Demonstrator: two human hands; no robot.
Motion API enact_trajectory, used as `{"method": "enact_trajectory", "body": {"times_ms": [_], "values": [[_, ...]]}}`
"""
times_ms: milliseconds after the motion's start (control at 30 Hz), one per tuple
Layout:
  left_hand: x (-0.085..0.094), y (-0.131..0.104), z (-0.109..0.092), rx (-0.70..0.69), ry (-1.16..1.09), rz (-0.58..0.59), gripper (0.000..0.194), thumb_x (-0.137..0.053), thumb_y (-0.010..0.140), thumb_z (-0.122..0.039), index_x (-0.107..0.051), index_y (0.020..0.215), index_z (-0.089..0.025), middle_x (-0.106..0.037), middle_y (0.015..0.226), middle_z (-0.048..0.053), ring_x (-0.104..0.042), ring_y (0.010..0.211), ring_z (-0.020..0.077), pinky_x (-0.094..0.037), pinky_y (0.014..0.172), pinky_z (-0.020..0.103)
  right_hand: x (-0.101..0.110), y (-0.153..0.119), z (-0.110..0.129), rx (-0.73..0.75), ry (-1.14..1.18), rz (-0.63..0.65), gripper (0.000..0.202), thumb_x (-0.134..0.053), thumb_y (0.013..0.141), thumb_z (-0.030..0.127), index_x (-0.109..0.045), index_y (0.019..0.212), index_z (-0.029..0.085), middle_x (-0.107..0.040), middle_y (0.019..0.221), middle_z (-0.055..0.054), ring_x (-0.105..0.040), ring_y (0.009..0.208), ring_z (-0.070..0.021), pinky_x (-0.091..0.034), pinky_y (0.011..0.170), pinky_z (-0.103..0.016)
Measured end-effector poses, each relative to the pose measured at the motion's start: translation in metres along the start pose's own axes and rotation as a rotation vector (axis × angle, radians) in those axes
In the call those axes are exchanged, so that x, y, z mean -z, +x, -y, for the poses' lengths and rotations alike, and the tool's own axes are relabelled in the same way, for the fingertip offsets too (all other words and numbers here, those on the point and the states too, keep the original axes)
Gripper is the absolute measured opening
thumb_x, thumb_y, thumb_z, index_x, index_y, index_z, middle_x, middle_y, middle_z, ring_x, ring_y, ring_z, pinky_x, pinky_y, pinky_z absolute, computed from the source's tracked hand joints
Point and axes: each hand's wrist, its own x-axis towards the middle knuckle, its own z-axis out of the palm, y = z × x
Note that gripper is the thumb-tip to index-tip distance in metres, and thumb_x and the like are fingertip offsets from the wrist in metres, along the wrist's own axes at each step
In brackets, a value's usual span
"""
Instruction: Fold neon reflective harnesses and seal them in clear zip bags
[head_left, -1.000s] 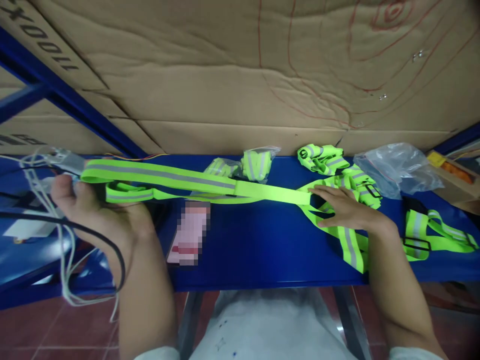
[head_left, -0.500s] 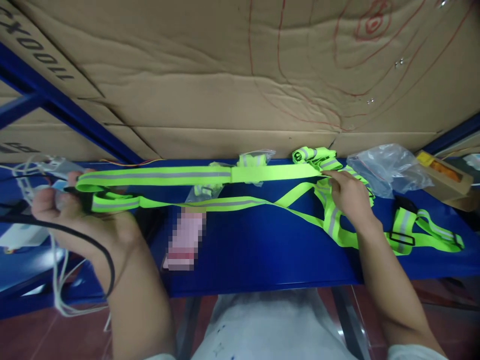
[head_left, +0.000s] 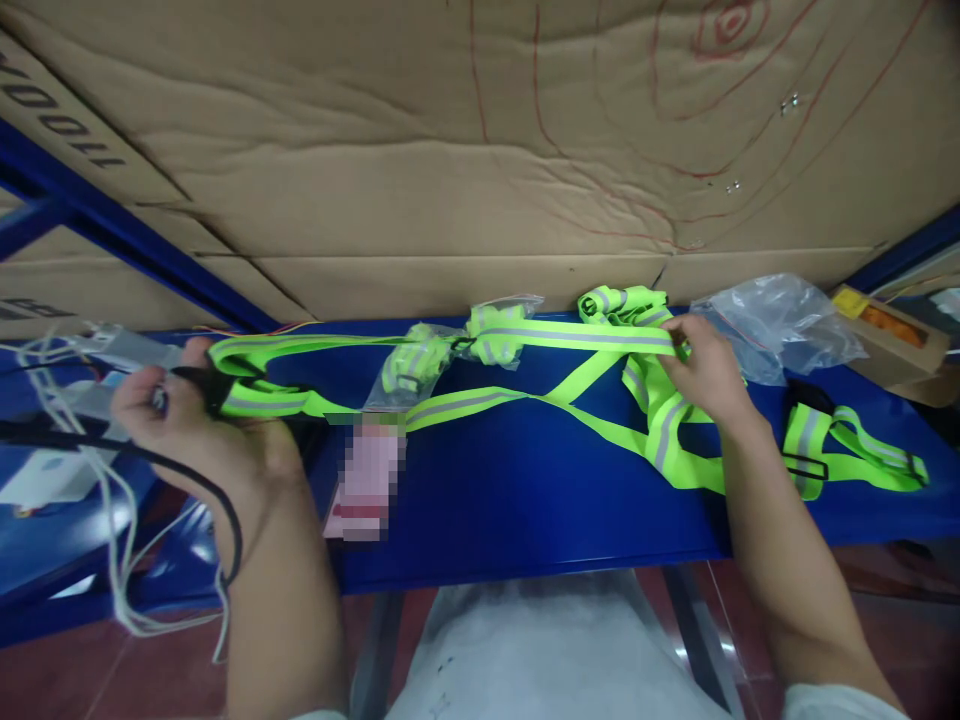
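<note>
Thumb and fingers of the right hand (head_left: 701,370) pinch the striped upper run of a yellow-green strap (head_left: 585,338) in the head view; the left hand (head_left: 199,440) grasps its looped far end by a black piece (head_left: 206,388), though the fingers partly hide how. From the right grip this run stretches leftward, its long axis side to side, between both hands. Bodyward of it hangs a second run, forking between the grips, nearer the right hand. Bagged straps (head_left: 412,365) lie between the grips; a clear bag (head_left: 787,325) lies right of the right grip.
</note>
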Motion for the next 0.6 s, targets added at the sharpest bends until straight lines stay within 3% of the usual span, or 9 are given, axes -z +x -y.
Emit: {"method": "enact_trajectory", "body": {"times_ms": [100,167,367,500,600], "values": [[-0.001,0.003,0.012,-0.039,0.026,0.032,0.04,-0.055,0.065,-0.015,-0.034,0.098,-0.024,-0.059,0.081,-0.006,-0.069,0.09,0.0158,-0.056,0.097,0.042,0.008,-0.003,0.003,0.133,0.351,0.337,0.063,-0.075,0.087,0.052,-0.057,0.142,0.028,-0.063,0.142,-0.009,-0.061,0.13,-0.0333,-0.052,0.111,-0.049],[0.0,0.005,0.016,-0.081,-0.003,0.071,0.042,-0.055,0.064,-0.02,-0.034,0.099,-0.024,-0.059,0.082,-0.006,-0.069,0.087,0.0167,-0.057,0.093,0.043,0.015,-0.006,0.007,0.151,0.454,0.471,0.076,-0.077,0.086,0.06,-0.05,0.152,0.034,-0.055,0.155,-0.005,-0.053,0.143,-0.032,-0.048,0.118,-0.047],[0.0,0.005,0.011,-0.171,-0.075,0.092,0.044,-0.056,0.056,-0.027,-0.041,0.097,-0.022,-0.058,0.082,-0.005,-0.068,0.082,0.0154,-0.057,0.087,0.04,0.016,-0.009,-0.001,0.127,0.225,0.37,0.072,-0.069,0.089,0.07,-0.056,0.148,0.031,-0.055,0.154,-0.008,-0.051,0.145,-0.0357,-0.041,0.123,-0.054],[0.003,0.005,0.009,-0.185,-0.063,0.123,0.046,-0.058,0.055,-0.029,-0.043,0.098,-0.022,-0.055,0.082,-0.004,-0.065,0.084,0.017,-0.056,0.095,0.046,0.004,-0.016,-0.006,0.079,0.02,0.478,0.08,-0.064,0.09,0.073,-0.044,0.158,0.034,-0.041,0.166,-0.009,-0.033,0.157,-0.0384,-0.025,0.128,-0.064],[0.005,0.008,0.012,-0.211,-0.046,0.119,0.045,-0.056,0.056,-0.031,-0.041,0.097,-0.024,-0.05,0.084,-0.004,-0.063,0.085,0.0179,-0.054,0.097,0.048,-0.001,-0.022,0.0,0.086,-0.026,0.542,0.083,-0.068,0.09,0.061,-0.036,0.16,0.031,-0.036,0.169,-0.011,-0.025,0.161,-0.0388,-0.017,0.129,-0.068]]}}
